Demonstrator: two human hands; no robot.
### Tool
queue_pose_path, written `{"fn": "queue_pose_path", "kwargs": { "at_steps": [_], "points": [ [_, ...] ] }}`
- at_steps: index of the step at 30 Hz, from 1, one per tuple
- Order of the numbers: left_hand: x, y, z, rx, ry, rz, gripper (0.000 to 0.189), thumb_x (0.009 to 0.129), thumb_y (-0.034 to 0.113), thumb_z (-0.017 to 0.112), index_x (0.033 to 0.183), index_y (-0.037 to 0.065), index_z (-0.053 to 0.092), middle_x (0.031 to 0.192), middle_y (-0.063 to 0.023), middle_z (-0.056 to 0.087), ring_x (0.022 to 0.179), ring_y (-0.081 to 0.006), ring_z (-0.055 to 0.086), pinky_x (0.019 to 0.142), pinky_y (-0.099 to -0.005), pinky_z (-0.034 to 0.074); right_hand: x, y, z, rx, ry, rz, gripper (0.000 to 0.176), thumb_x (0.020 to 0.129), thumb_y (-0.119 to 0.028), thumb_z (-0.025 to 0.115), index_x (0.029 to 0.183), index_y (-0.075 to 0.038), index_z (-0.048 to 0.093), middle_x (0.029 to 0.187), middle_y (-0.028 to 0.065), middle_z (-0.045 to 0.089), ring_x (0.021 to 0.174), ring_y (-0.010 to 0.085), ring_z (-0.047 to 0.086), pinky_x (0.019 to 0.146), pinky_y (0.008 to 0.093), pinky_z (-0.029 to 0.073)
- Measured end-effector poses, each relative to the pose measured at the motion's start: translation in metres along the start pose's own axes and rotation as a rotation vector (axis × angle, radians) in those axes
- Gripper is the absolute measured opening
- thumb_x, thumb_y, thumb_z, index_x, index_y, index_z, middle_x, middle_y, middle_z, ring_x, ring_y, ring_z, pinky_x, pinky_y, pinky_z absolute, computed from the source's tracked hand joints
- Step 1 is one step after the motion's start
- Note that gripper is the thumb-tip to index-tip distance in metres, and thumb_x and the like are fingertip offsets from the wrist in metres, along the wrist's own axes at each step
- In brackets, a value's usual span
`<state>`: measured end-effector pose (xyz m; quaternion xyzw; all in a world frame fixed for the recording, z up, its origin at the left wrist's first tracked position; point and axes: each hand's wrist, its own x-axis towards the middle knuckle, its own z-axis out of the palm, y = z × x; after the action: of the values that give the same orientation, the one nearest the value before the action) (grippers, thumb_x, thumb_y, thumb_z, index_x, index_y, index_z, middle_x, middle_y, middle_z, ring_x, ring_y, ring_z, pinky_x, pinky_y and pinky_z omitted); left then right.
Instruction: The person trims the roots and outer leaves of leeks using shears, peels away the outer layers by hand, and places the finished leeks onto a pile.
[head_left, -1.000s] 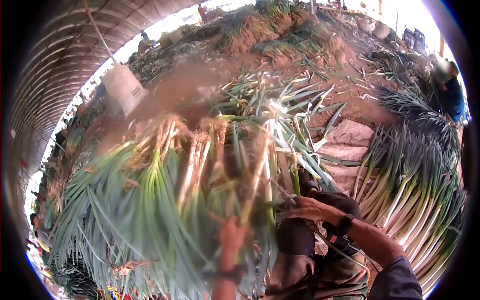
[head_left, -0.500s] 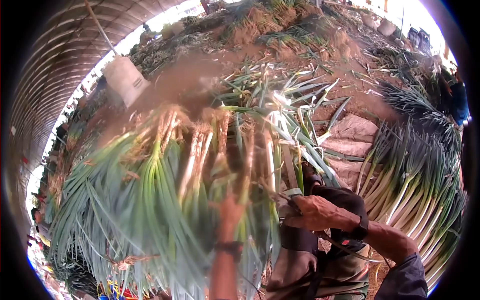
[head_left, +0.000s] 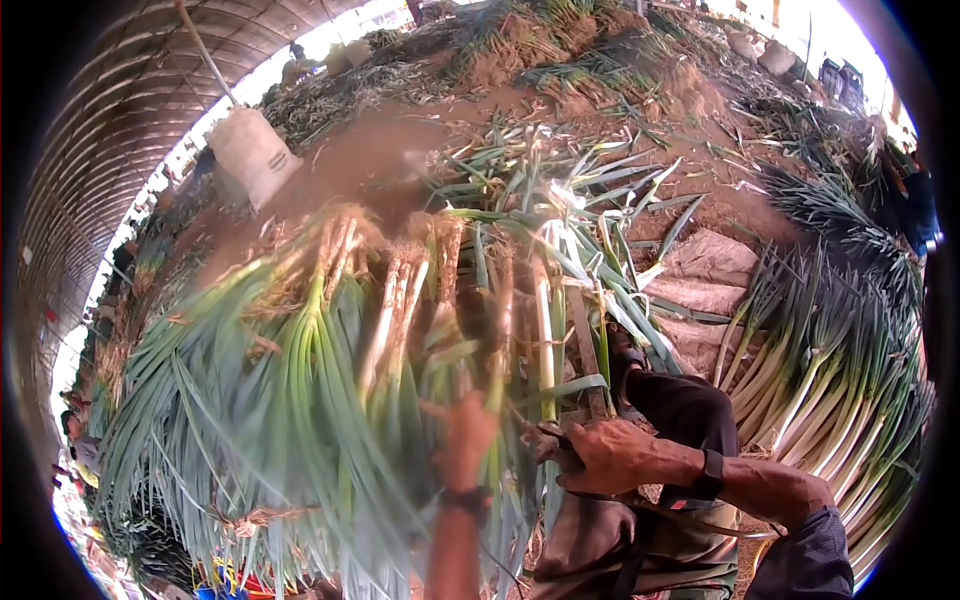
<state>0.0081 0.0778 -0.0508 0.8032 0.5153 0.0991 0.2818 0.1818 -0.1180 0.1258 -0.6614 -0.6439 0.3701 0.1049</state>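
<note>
Fingers (head_left: 590, 462) of the right hand (head_left: 622, 456) clench a dark handle (head_left: 558, 450); whether the blurred left hand (head_left: 466, 434) grips, I cannot tell.

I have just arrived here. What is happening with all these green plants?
A person has both bare hands at long leafy stalks, which look like leeks or big green onions. The left hand is blurred among them; whether it grips one is not clear. The right hand holds a dark object, too hidden to name. Many stalks in front have brown roots at their ends. More stalks with pale bases lie at the right.
</note>
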Motion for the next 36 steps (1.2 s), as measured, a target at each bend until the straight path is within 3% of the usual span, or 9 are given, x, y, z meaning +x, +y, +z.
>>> {"fn": "queue_pose_path", "kwargs": {
  "at_steps": [4,7,8,11,17,20,29,32,36],
  "points": [
    [-0.005,0.005,0.002,0.13,0.001,0.073,0.043,0.077,0.026,0.073,0.113,0.002,0.068,0.103,-0.023,0.071,0.1,-0.0399,0.067,0.089,-0.0451,0.051,0.016,0.011,0.008,-0.047,0.017,0.023,0.059,0.081,-0.045,0.07,0.098,0.009,0.055,0.074,0.0276,0.065,0.075,0.0455,0.066,0.071,0.0507,0.053],
    [-0.008,0.018,0.004,0.131,-0.015,0.011,0.041,0.077,0.028,0.073,0.109,0.002,0.069,0.106,-0.0233,0.07,0.104,-0.0399,0.066,0.091,-0.0463,0.05,0.026,0.011,0.0,-0.047,0.059,0.105,0.057,0.081,-0.044,0.069,0.095,0.01,0.056,0.075,0.0277,0.065,0.076,0.0453,0.066,0.071,0.0503,0.053],
    [-0.008,0.021,0.004,0.119,-0.026,-0.023,0.04,0.078,0.028,0.072,0.108,0.002,0.069,0.106,-0.0234,0.07,0.105,-0.0398,0.065,0.091,-0.0466,0.049,0.024,0.007,-0.006,-0.032,0.144,0.042,0.056,0.081,-0.043,0.068,0.092,0.01,0.056,0.074,0.0277,0.065,0.076,0.045,0.066,0.071,0.0503,0.053],
    [-0.01,0.027,0.003,0.104,-0.041,-0.056,0.037,0.079,0.03,0.071,0.103,0.002,0.069,0.105,-0.0241,0.07,0.103,-0.0408,0.065,0.089,-0.047,0.05,0.035,0.014,-0.009,-0.026,0.13,0.085,0.055,0.08,-0.042,0.069,0.091,0.01,0.057,0.074,0.0278,0.065,0.075,0.045,0.066,0.071,0.0502,0.053],
    [-0.016,0.009,0.018,0.066,0.109,0.113,0.037,0.08,0.032,0.071,0.101,0.002,0.069,0.1,-0.0254,0.069,0.096,-0.0426,0.066,0.085,-0.0494,0.051,0.067,0.035,-0.009,-0.079,0.145,0.172,0.055,0.078,-0.039,0.071,0.096,0.012,0.058,0.076,0.0291,0.065,0.077,0.0449,0.067,0.071,0.0502,0.054],
    [-0.016,0.02,0.009,0.036,0.018,0.045,0.04,0.079,0.034,0.073,0.102,0.001,0.068,0.1,-0.0262,0.069,0.096,-0.043,0.066,0.085,-0.0501,0.051,0.078,0.04,-0.012,-0.096,0.248,0.158,0.055,0.078,-0.039,0.071,0.094,0.012,0.059,0.077,0.0287,0.066,0.075,0.044,0.068,0.072,0.0489,0.055],
    [-0.026,0.034,-0.005,0.045,-0.021,0.014,0.053,0.083,0.039,0.069,0.12,0.001,0.066,0.112,-0.0286,0.068,0.107,-0.0433,0.065,0.093,-0.0482,0.051,0.11,0.058,-0.013,-0.097,0.242,0.081,0.061,0.079,-0.043,0.067,0.119,0.002,0.059,0.084,0.021,0.066,0.075,0.0394,0.067,0.069,0.0475,0.055],
    [-0.02,0.03,-0.003,0.073,-0.087,-0.035,0.059,0.083,0.042,0.069,0.124,0.0,0.064,0.115,-0.0288,0.067,0.111,-0.0424,0.064,0.095,-0.047,0.05,0.117,0.059,-0.014,-0.097,0.306,0.065,0.058,0.081,-0.045,0.066,0.122,-0.003,0.06,0.088,0.0197,0.065,0.076,0.0371,0.067,0.068,0.0463,0.055],
    [-0.019,0.035,-0.014,0.022,-0.145,-0.058,0.061,0.082,0.041,0.07,0.125,-0.001,0.064,0.117,-0.03,0.066,0.112,-0.0426,0.063,0.097,-0.0469,0.049,0.11,0.049,-0.024,-0.172,0.197,0.094,0.055,0.083,-0.043,0.063,0.125,-0.007,0.06,0.086,0.0197,0.063,0.074,0.0359,0.067,0.065,0.0465,0.054]
  ]
}}
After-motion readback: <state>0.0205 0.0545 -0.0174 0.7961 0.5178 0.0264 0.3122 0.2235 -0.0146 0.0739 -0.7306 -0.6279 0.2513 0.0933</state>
